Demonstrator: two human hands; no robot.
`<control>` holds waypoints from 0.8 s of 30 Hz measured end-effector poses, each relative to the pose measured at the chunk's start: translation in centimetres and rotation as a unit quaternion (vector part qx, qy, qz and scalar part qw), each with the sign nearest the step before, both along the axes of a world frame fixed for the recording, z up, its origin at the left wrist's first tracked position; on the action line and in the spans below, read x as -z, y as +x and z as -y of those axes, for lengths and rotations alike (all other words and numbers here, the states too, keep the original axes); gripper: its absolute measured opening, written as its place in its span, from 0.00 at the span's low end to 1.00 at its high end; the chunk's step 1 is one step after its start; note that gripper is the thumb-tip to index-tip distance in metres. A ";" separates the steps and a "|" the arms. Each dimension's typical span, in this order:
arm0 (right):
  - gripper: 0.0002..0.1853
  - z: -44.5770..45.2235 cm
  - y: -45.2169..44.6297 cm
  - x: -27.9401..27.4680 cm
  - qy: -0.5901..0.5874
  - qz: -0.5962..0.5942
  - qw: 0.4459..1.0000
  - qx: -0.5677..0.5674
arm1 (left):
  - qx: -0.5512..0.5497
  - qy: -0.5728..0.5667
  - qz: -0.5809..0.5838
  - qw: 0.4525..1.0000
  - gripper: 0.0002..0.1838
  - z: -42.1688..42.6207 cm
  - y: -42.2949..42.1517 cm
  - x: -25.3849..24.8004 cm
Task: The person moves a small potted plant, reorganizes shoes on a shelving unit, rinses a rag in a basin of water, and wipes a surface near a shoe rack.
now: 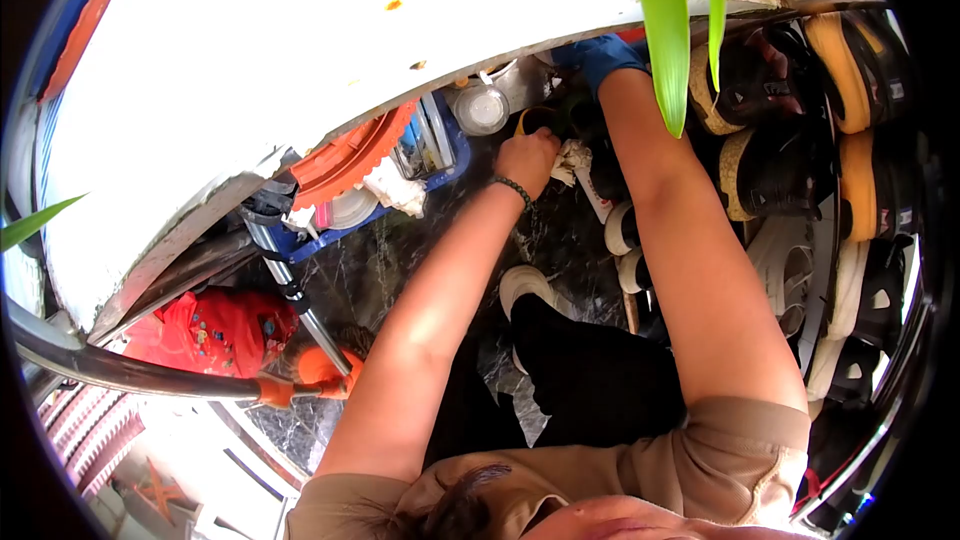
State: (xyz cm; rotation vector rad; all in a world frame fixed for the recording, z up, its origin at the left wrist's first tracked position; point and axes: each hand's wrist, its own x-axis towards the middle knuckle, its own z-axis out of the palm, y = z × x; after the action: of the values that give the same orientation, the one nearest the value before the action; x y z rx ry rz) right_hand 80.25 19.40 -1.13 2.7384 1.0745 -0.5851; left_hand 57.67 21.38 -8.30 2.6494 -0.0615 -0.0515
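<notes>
My left hand (pixel 528 160), with a dark beaded bracelet at the wrist, reaches low over the dark marbled floor with its fingers curled closed. A dark round thing with a yellow-brown rim (pixel 538 121) lies right at its fingertips. What the fingers hold, if anything, is hidden. Beside that hand is a crumpled whitish piece of cloth or paper (pixel 572 160). My right hand reaches in under the white tabletop's edge; blue material (pixel 608 58), a glove or cloth, covers it from the wrist, and its fingers are out of sight.
Shoes (pixel 775 175) fill a rack on the right. To the left stand a blue basket (pixel 450 165) with an orange basin (pixel 350 160), a clear jar (pixel 481 108), a metal pole (pixel 295 285) and a red bag (pixel 215 330). The white tabletop (pixel 300 20) and green leaves (pixel 660 30) overhang the reach.
</notes>
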 end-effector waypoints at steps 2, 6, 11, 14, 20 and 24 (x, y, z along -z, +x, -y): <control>0.16 -0.1 0.2 0.4 0.008 -0.001 1.000 0.002 | -0.019 0.005 -0.007 1.000 0.09 1.2 0.6 0.2; 0.16 -0.1 0.6 0.9 0.014 -0.001 1.000 0.004 | -0.084 -0.004 0.005 0.996 0.08 3.4 1.4 0.0; 0.16 0.4 -0.2 1.3 0.019 -0.002 1.000 0.001 | -0.138 -0.061 0.033 0.988 0.07 3.6 1.1 0.2; 0.15 0.9 0.4 0.4 0.024 -0.003 1.000 0.010 | -0.134 -0.070 0.035 0.988 0.06 3.4 0.9 0.1; 0.15 0.2 1.9 0.8 0.033 0.004 0.999 0.020 | -0.117 -0.066 0.032 0.990 0.05 2.9 0.6 0.0; 0.15 0.6 0.5 2.0 0.038 0.004 0.999 0.012 | -0.124 -0.080 0.039 0.988 0.06 2.9 0.8 -0.1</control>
State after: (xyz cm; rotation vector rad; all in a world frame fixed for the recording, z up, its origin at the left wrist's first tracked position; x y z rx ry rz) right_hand 80.79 18.84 -3.13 2.8195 1.0844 -0.5482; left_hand 58.50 18.46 -8.16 2.4769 0.2291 0.1339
